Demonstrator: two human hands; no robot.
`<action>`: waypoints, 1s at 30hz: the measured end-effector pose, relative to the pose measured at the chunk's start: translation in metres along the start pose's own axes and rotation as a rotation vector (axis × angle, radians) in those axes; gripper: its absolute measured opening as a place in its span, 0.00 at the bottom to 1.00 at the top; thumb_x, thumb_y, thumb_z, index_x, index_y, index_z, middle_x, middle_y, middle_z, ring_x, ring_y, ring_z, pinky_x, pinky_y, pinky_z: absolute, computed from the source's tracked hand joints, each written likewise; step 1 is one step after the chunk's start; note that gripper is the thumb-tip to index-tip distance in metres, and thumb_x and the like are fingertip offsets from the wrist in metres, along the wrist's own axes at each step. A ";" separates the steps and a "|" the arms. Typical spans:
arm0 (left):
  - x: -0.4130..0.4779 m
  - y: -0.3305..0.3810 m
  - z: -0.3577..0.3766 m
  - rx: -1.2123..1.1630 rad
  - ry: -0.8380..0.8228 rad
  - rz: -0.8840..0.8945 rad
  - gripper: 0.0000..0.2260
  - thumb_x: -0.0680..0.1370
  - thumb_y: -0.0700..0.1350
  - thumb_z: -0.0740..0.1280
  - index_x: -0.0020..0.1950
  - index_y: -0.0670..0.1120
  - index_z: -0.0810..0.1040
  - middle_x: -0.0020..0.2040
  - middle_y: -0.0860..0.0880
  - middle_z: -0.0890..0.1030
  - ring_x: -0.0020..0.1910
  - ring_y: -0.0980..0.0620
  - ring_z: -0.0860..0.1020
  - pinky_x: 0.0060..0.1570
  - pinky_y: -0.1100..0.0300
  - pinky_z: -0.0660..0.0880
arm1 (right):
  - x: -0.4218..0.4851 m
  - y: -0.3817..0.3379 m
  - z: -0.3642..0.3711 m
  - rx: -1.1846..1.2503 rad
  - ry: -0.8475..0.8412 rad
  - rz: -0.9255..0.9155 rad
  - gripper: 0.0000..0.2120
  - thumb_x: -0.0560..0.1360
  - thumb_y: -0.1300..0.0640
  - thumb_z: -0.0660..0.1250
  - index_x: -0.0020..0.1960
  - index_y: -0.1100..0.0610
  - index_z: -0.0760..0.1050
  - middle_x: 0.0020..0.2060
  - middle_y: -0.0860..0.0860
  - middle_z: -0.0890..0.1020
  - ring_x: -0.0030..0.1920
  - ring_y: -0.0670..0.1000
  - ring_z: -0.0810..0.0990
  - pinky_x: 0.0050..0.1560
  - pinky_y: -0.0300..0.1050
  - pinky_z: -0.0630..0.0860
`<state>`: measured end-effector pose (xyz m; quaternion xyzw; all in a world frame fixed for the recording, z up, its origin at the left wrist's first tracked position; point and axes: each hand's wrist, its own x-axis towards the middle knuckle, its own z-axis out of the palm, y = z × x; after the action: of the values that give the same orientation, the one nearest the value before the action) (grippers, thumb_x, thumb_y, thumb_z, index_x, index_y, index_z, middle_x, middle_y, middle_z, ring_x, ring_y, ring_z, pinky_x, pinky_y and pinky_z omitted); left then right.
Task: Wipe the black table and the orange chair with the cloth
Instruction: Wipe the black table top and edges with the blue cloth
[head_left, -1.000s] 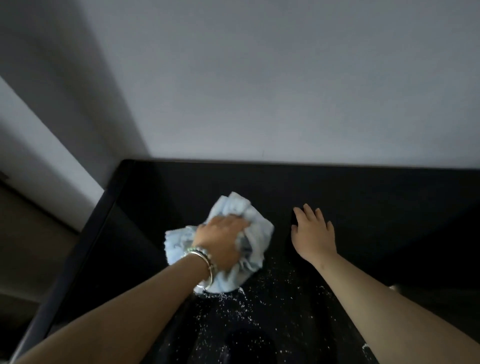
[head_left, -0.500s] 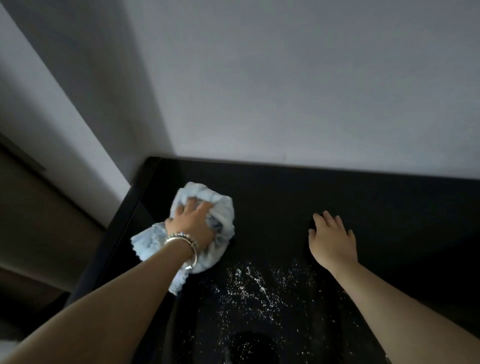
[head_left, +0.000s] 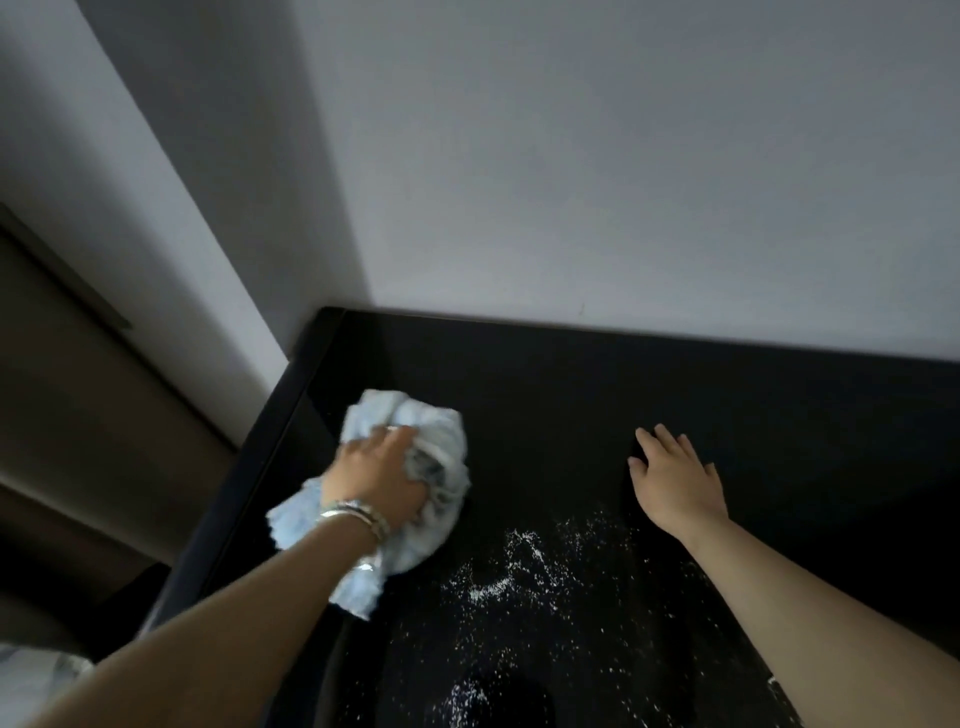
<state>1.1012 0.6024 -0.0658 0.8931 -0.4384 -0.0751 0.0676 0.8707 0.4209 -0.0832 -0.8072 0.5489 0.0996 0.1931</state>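
Left hand (head_left: 376, 480), fingers (head_left: 395, 439) curled closed on the bunched blue cloth (head_left: 415, 499), pressing it onto the black desk (head_left: 675, 384) near its left edge. White crumbs (head_left: 519, 566) lie right of and nearer than the cloth. Right hand (head_left: 675, 478), beyond the crumbs, rests flat and empty.

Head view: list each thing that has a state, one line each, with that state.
Light blue cloth: bunched, pressed on the table under the left hand.
Left hand: closed on the cloth.
Right hand: open, flat on the table.
Black table: white specks scattered on its near part.
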 end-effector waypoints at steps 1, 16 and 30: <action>-0.011 0.018 0.006 0.031 -0.055 0.088 0.17 0.73 0.49 0.61 0.62 0.55 0.68 0.61 0.51 0.74 0.60 0.47 0.74 0.55 0.56 0.71 | -0.002 0.000 0.000 0.008 -0.007 0.000 0.24 0.82 0.49 0.49 0.77 0.49 0.51 0.77 0.49 0.50 0.77 0.53 0.47 0.74 0.59 0.51; -0.047 -0.069 -0.004 -0.114 -0.029 -0.405 0.24 0.72 0.53 0.67 0.67 0.55 0.68 0.68 0.51 0.67 0.69 0.45 0.63 0.63 0.45 0.67 | -0.071 -0.034 0.026 0.018 0.070 -0.150 0.20 0.82 0.48 0.49 0.73 0.47 0.61 0.76 0.49 0.58 0.76 0.53 0.52 0.74 0.53 0.53; -0.098 -0.081 -0.002 -0.106 -0.115 -0.422 0.29 0.69 0.57 0.67 0.68 0.59 0.61 0.71 0.56 0.59 0.68 0.43 0.60 0.60 0.47 0.68 | -0.106 -0.033 0.030 -0.116 0.190 -0.286 0.18 0.81 0.50 0.53 0.71 0.48 0.64 0.73 0.48 0.62 0.74 0.50 0.58 0.72 0.50 0.56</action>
<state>1.1052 0.7291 -0.0719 0.9545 -0.2405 -0.1610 0.0721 0.8627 0.5337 -0.0644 -0.8925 0.4378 0.0261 0.1055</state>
